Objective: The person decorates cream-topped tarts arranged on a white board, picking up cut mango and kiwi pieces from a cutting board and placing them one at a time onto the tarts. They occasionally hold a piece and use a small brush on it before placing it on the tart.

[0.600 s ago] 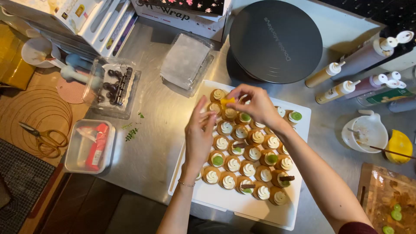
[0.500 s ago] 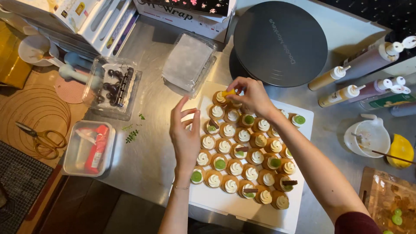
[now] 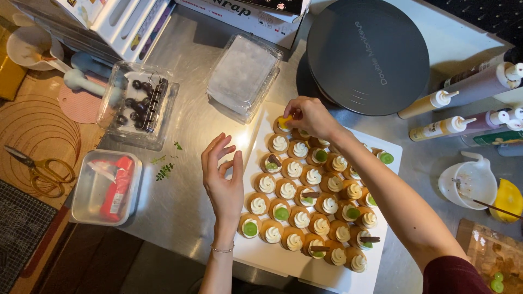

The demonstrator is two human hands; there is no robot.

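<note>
A white board (image 3: 381, 275) on the steel counter carries several small round tartlets (image 3: 305, 204) topped with white cream; some bear green discs or brown sticks. My right hand (image 3: 309, 115) reaches over the far corner of the board and pinches a small yellow piece (image 3: 284, 121) right above the corner tartlet. My left hand (image 3: 224, 177) hovers at the board's left edge with fingers apart and curled, holding nothing.
A round dark griddle (image 3: 368, 54) sits behind the board. Squeeze bottles (image 3: 436, 129) and a white cup (image 3: 471, 184) stand at right. At left are a clear box of dark cherries (image 3: 139, 100), a closed clear box (image 3: 242, 76), a plastic tub (image 3: 106, 188) and scissors (image 3: 41, 171).
My left hand has pulled off the tartlets to the board's left edge. My right hand has moved with the yellow piece to the far corner tartlet.
</note>
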